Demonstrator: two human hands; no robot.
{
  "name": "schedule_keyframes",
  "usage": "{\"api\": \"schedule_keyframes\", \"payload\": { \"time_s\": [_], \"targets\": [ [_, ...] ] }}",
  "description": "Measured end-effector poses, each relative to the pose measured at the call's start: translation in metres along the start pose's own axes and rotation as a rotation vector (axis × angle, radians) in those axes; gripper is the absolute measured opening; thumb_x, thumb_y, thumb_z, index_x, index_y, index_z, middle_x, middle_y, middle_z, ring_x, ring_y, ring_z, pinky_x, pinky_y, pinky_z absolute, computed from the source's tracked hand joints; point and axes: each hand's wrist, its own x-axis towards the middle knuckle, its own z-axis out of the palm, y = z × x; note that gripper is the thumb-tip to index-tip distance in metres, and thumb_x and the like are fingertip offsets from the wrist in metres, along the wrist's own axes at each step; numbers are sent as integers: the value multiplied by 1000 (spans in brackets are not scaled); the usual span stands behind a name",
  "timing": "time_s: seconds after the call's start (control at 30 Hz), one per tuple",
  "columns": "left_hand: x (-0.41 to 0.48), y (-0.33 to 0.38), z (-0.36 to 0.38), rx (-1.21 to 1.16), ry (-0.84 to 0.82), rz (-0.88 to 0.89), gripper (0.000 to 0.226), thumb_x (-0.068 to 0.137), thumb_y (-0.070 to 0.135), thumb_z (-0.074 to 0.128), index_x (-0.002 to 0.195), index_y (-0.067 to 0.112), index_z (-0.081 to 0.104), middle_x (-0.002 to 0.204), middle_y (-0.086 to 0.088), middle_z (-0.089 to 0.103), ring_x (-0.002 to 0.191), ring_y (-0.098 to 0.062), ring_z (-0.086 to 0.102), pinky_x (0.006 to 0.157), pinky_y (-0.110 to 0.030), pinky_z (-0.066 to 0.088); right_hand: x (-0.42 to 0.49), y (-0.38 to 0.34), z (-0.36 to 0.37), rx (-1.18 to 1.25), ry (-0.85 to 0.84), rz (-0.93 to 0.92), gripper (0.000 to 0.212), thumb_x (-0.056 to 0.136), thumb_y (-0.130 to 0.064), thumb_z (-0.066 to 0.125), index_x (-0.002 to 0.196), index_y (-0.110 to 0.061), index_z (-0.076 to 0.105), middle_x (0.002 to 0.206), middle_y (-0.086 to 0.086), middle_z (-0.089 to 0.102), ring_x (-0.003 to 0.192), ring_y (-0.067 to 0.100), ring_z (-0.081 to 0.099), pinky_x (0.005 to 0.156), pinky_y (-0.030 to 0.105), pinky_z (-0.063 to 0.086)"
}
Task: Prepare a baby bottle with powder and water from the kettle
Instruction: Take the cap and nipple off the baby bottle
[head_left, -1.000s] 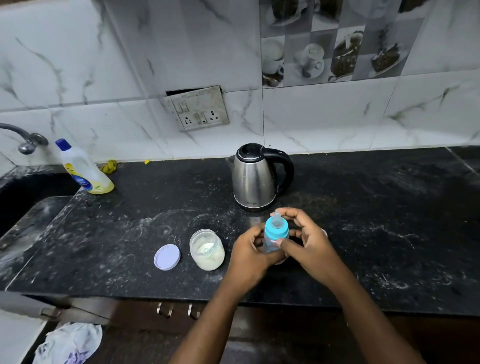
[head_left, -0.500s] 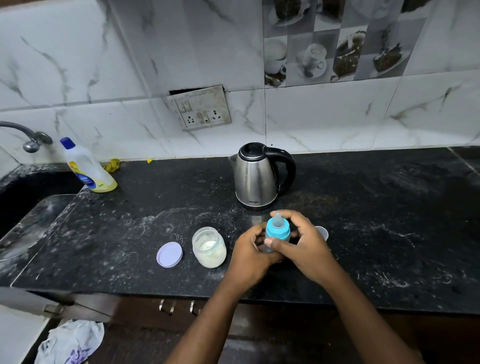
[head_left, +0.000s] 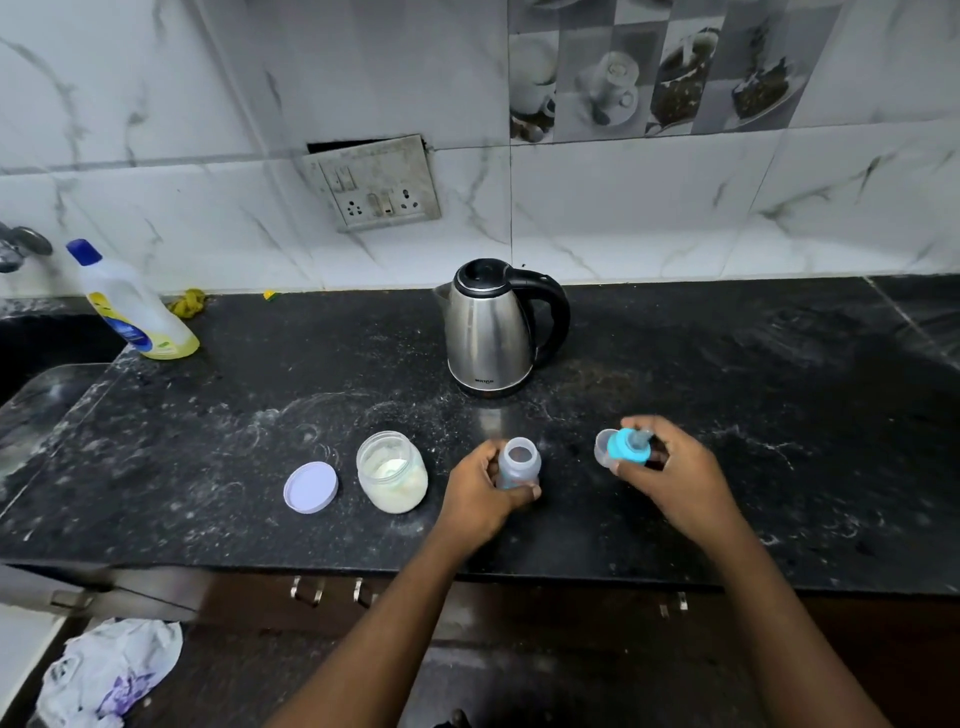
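Left hand (head_left: 480, 499) fingers wrap the open bottle (head_left: 518, 463) on the bench (head_left: 727, 374); right hand (head_left: 670, 475) fingers pinch the blue teat cap (head_left: 628, 446).

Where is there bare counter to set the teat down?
Widest: counter right of the kettle and right hand. Also between the detergent and kettle, behind the jar. Crowded: front row of lid, jar, bottle in the left hand, clear cap beside the teat.

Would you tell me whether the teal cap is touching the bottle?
Apart. The head view shows bare counter between the bottle and the teal cap.
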Motion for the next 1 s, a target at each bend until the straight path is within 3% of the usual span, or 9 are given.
{"api": "schedule_keyframes", "payload": {
  "time_s": [0.1,0.17,0.3,0.47,0.67,0.8,0.9,1.0],
  "targets": [
    [4,-11,5,13,-13,-20,49,63,20,92,106,29,70,104,15,80,98,-5,74,92,-24,56,-6,32,6,-184,-20,0,43,81,-9,87,118,-24,69,116,-9,62,103,7,62,78,8,39],
    [7,-16,7,18,-23,-24,49,62,22,92,106,29,70,104,14,80,96,-4,74,90,-22,55,-8,48,13,-222,-23,2,44,80,-9,88,118,-20,70,115,-6,61,104,14,63,79,9,39],
    [12,-20,11,40,-24,-16,49,62,26,92,106,30,70,105,13,80,98,-5,74,90,-22,55,-6,71,25,-314,4,35,54,78,-21,92,127,-15,69,121,2,66,113,24,56,94,35,45],
    [19,-23,14,66,-20,-3,48,63,28,92,105,35,70,107,13,79,102,-9,75,95,-30,58,-11,87,33,-512,-6,65,56,80,-41,88,131,-29,66,132,-6,65,122,23,48,96,40,33],
    [23,-23,15,87,-15,18,45,65,31,91,102,44,68,108,13,78,101,-7,74,91,-24,57,-16,88,32,-464,-11,63,71,77,-52,87,140,-33,60,141,-10,59,132,24,44,99,41,27],
    [24,-30,19,100,-29,29,47,67,28,91,108,37,69,110,12,79,105,-10,74,98,-34,58,-22,83,26,-370,89,-13,62,89,-71,59,137,-31,62,138,-10,62,133,21,41,101,40,24],
    [24,-34,19,115,-39,40,50,70,26,90,115,32,68,113,12,78,109,-11,74,100,-36,57,-24,73,25,-308,173,-64,51,96,-66,58,131,-29,66,131,-10,67,129,18,44,103,43,30],
    [22,-35,20,137,-51,28,53,71,23,92,117,34,68,115,16,77,109,-5,72,97,-29,54,-25,60,28,-298,179,-103,45,96,-56,55,128,-28,68,127,-12,67,127,19,47,101,41,30]
  ]
}}
